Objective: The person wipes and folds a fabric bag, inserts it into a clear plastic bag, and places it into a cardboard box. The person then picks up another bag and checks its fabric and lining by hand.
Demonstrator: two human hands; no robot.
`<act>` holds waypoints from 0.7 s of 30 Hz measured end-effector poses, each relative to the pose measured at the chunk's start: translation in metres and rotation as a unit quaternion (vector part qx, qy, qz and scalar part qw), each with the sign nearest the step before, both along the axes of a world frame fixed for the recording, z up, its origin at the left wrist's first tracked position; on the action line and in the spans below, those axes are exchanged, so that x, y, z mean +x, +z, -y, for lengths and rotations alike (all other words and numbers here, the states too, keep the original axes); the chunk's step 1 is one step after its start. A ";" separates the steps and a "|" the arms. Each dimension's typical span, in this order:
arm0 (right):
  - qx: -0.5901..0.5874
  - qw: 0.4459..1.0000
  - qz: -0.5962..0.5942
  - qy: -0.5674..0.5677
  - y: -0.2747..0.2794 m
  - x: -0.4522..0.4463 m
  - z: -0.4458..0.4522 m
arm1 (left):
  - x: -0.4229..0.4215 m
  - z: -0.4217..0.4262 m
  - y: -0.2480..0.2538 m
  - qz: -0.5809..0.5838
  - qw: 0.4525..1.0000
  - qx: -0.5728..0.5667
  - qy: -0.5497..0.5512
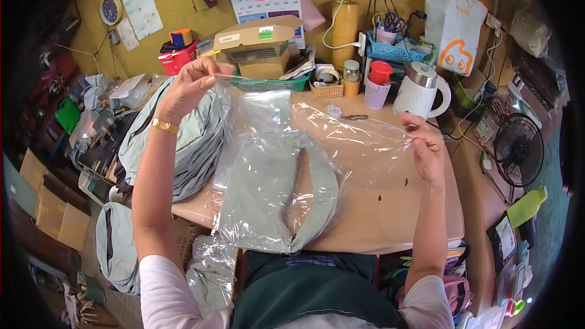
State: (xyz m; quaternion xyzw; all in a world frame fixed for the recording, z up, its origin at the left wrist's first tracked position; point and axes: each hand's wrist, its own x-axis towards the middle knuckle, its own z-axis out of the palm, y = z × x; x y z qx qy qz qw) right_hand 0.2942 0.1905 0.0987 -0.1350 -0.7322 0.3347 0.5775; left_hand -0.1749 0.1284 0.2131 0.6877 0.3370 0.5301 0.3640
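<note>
The left hand is nearly closed, thumb and fingers pinching the upper edge of a clear plastic bag above the tabletop, while the right hand, its fingers curled in and thumb pressed against them, grips the bag's other side, so that the film stretches between the two. Inside the bag lies a folded pale green garment, at the front edge of the tabletop, just beside a large pile of similar cloth; a white kettle stands behind the right hand.
</note>
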 end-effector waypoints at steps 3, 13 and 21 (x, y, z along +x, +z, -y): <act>-0.090 0.979 -0.097 0.157 0.006 -0.001 -0.003 | -0.014 -0.005 -0.002 0.045 0.997 0.012 -0.066; -0.029 0.983 0.179 -0.026 0.011 0.014 -0.004 | -0.032 0.034 0.025 -0.383 0.915 0.021 0.124; -0.178 0.896 -0.323 0.248 0.001 -0.037 -0.001 | 0.068 0.028 -0.013 0.287 0.948 0.028 -0.133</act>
